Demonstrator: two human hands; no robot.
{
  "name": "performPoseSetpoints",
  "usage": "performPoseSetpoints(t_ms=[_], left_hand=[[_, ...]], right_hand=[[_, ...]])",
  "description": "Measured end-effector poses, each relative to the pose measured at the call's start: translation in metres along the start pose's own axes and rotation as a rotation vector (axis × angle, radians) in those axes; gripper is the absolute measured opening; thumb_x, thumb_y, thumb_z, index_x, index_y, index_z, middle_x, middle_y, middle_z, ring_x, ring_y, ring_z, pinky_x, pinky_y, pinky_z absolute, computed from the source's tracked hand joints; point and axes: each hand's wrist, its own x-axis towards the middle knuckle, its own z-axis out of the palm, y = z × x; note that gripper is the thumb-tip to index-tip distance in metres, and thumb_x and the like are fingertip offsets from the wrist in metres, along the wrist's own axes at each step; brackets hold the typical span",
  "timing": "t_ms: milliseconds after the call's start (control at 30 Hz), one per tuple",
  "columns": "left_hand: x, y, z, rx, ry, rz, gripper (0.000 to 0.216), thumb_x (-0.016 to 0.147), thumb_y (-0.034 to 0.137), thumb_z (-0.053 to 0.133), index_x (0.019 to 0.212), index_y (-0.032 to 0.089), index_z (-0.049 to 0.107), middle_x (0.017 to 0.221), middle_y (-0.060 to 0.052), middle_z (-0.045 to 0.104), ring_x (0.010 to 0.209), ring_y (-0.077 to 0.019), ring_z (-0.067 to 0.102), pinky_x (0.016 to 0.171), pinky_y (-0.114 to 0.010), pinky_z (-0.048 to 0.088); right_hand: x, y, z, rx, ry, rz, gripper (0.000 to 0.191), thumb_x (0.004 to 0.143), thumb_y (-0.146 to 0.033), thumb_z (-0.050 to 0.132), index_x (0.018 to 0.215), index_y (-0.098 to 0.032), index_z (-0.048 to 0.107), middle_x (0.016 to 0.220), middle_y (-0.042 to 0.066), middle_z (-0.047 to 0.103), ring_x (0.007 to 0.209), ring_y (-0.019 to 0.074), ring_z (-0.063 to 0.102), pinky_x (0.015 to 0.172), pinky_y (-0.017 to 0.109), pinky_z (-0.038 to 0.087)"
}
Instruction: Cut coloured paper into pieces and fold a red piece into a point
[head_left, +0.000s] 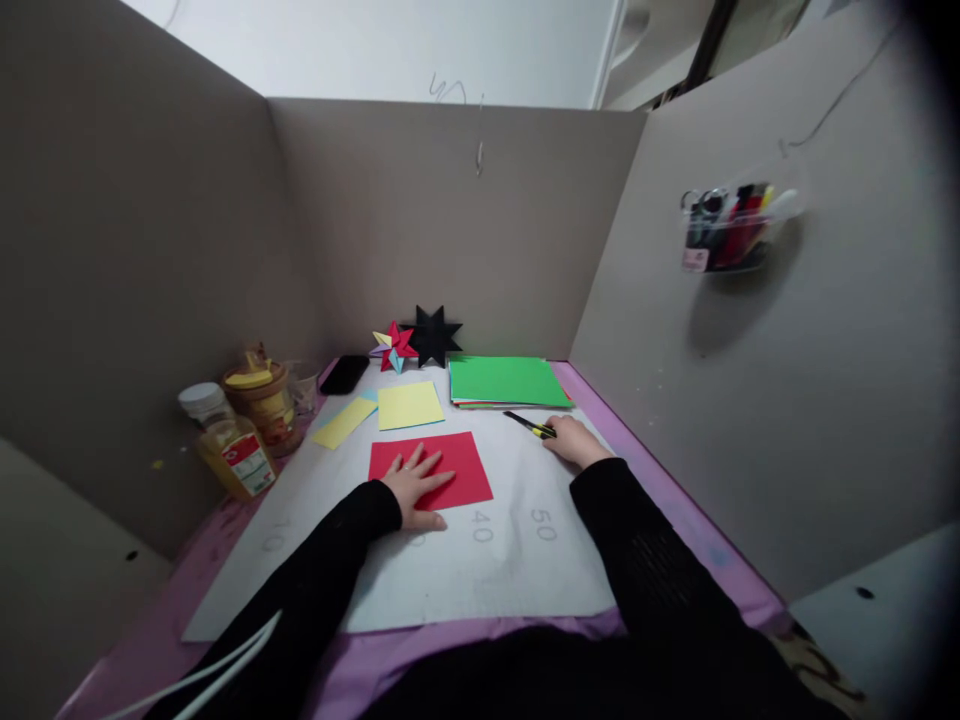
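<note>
My left hand (417, 487) lies flat with fingers spread on a red sheet of paper (469, 470), its thumb reaching past the near edge. At the right side of the white mat, my right hand (574, 441) is closed around the rear end of a slim black and yellow utility knife (526, 423). The knife's tip points left and away from me, near the mat's surface. Beyond the red sheet lies a square yellow paper (410, 406), with a narrower yellow strip (345, 423) to its left. Behind the knife is a stack of coloured paper (510, 381), green on top.
A red multicoloured paper star (395, 347) and a black one (433, 336) stand at the back. Left are a phone (344, 375), a glue bottle (238, 455) and a tub (266, 405). A clear holder with tools (726, 230) hangs on the right panel (750, 400).
</note>
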Motion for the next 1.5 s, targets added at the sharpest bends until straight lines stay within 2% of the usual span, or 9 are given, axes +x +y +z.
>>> performPoseSetpoints(t_ms=[67, 133, 233, 300, 767, 1500], left_hand=[[0.002, 0.003, 0.002, 0.013, -0.057, -0.054, 0.083, 0.07, 0.069, 0.047, 0.141, 0.033, 0.022, 0.151, -0.009, 0.009, 0.135, -0.0403, 0.0, 0.099, -0.066, 0.009], [0.003, 0.002, 0.001, 0.011, -0.056, -0.105, 0.082, 0.073, 0.07, 0.041, 0.142, 0.03, 0.019, 0.15, -0.01, 0.009, 0.135, -0.0392, 0.001, 0.1, -0.065, 0.011], [0.004, -0.001, -0.002, 0.019, -0.037, -0.146, 0.085, 0.073, 0.071, 0.038, 0.143, 0.026, 0.018, 0.15, -0.01, 0.009, 0.135, -0.0387, 0.002, 0.101, -0.064, 0.011], [0.004, 0.0, -0.002, 0.024, -0.04, -0.152, 0.086, 0.074, 0.07, 0.038, 0.143, 0.025, 0.017, 0.15, -0.009, 0.009, 0.135, -0.0385, 0.002, 0.101, -0.064, 0.011], [0.009, 0.003, 0.004, 0.131, -0.007, -0.298, 0.08, 0.078, 0.069, 0.03, 0.144, 0.025, 0.015, 0.151, -0.009, 0.01, 0.136, -0.0345, 0.006, 0.103, -0.058, 0.016], [0.01, -0.002, 0.008, 0.134, 0.009, -0.291, 0.079, 0.078, 0.069, 0.029, 0.143, 0.025, 0.018, 0.151, -0.008, 0.01, 0.136, -0.0347, 0.006, 0.103, -0.058, 0.015]], right_hand=[[-0.001, -0.004, 0.001, 0.046, -0.025, -0.075, 0.03, 0.068, -0.023, 0.061, 0.097, -0.015, 0.063, 0.093, 0.012, 0.062, 0.085, 0.0214, 0.058, 0.074, 0.027, 0.04], [-0.005, -0.014, 0.0, 0.126, -0.046, -0.182, 0.033, 0.068, -0.022, 0.06, 0.101, -0.016, 0.062, 0.094, 0.01, 0.061, 0.085, 0.02, 0.057, 0.076, 0.025, 0.04], [-0.013, -0.031, -0.003, 0.228, -0.071, -0.349, 0.041, 0.067, -0.017, 0.058, 0.108, -0.018, 0.059, 0.097, 0.008, 0.057, 0.086, 0.0184, 0.055, 0.079, 0.025, 0.039], [-0.018, -0.039, -0.005, 0.227, -0.096, -0.398, 0.041, 0.065, -0.013, 0.057, 0.106, -0.019, 0.06, 0.095, 0.007, 0.056, 0.086, 0.0182, 0.053, 0.08, 0.024, 0.038], [-0.031, -0.029, -0.022, 0.075, -0.293, -0.325, 0.037, 0.06, -0.014, 0.059, 0.097, -0.021, 0.06, 0.095, 0.006, 0.057, 0.084, 0.0182, 0.052, 0.071, 0.023, 0.037], [-0.035, -0.037, -0.024, 0.06, -0.289, -0.377, 0.036, 0.06, -0.014, 0.058, 0.096, -0.02, 0.06, 0.096, 0.006, 0.059, 0.085, 0.0181, 0.053, 0.071, 0.023, 0.037]])
